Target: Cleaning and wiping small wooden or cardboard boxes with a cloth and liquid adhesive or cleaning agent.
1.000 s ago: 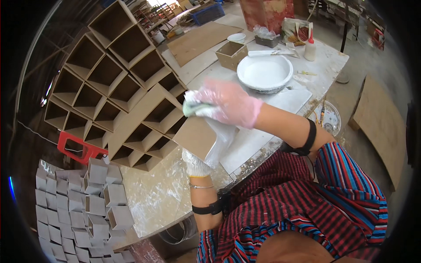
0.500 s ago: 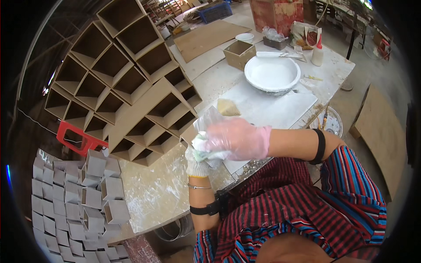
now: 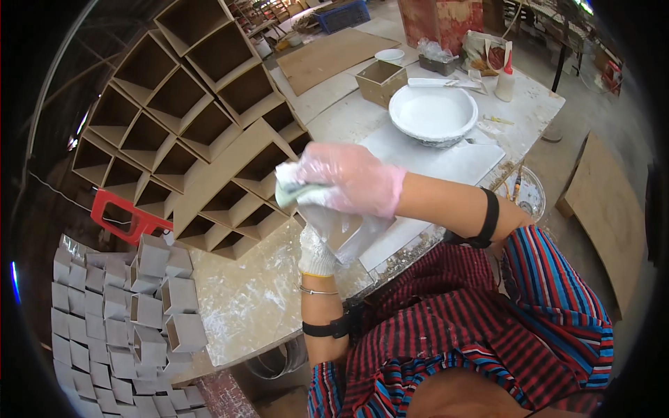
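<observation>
My right hand point(image 3: 352, 180), in a thin see-through glove over a pink one, is closed round a folded white and pale green cloth point(image 3: 287, 189). Just below it, my left hand point(image 3: 317, 252), in a white knit glove, grips a small open box point(image 3: 346, 228). White coating shows on the box's outside and brown on its inner wall. The right hand and the cloth hide much of the box and the left fingers. Beyond the right arm stands a wide white basin point(image 3: 433, 111) with white liquid in it.
At the left, brown open boxes point(image 3: 209, 115) are stacked high beside a red plastic stool point(image 3: 125, 216). Many grey-coated boxes point(image 3: 150, 310) are piled lower left. Farther back stand a single brown box point(image 3: 381, 82), a white bowl point(image 3: 389, 56) and a bottle point(image 3: 505, 85).
My right hand has moved left and up with the cloth. The box has turned in my left hand, so its open side now shows. The yellowish block on the table is now hidden.
</observation>
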Tool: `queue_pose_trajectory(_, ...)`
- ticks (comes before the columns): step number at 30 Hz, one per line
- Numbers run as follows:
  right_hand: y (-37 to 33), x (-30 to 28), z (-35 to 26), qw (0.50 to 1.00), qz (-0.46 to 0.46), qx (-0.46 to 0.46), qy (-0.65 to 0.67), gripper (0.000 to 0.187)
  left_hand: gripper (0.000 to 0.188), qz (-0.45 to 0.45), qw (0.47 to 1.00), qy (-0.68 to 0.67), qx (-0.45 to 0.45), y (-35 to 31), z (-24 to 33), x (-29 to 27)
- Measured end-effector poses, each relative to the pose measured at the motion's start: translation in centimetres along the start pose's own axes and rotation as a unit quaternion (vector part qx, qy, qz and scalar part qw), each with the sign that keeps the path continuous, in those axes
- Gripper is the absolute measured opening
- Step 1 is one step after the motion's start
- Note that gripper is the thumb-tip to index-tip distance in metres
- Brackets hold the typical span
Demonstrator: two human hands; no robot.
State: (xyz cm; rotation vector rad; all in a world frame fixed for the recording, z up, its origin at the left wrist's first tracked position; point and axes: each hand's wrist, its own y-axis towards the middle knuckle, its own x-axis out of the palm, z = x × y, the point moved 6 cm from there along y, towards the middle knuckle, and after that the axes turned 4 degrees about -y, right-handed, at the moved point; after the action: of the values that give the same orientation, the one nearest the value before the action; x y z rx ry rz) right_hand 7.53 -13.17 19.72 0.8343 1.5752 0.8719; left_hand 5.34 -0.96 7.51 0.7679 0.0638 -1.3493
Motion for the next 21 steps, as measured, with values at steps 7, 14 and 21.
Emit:
queue_pose_trajectory(7,-4.8,1.1,-2.9,0.985,-0.163,-0.051,0.022,0.03,0.048,-0.028,0.997,-0.067,0.006,-0.9,1.4,-0.7)
queue_pose_trajectory(14,-2.6,0.8,-1.7,0.995,-0.095,-0.018,-0.021,0.025,0.053,-0.01,0.954,0.248,0.171,-0.3,4.4,0.4)
queue_pose_trajectory(21,0.6,0.8,1.6,0.998,-0.06,0.031,-0.003,0.022,0.033,-0.312,0.839,0.427,-0.131,1.5,6.9,2.1)
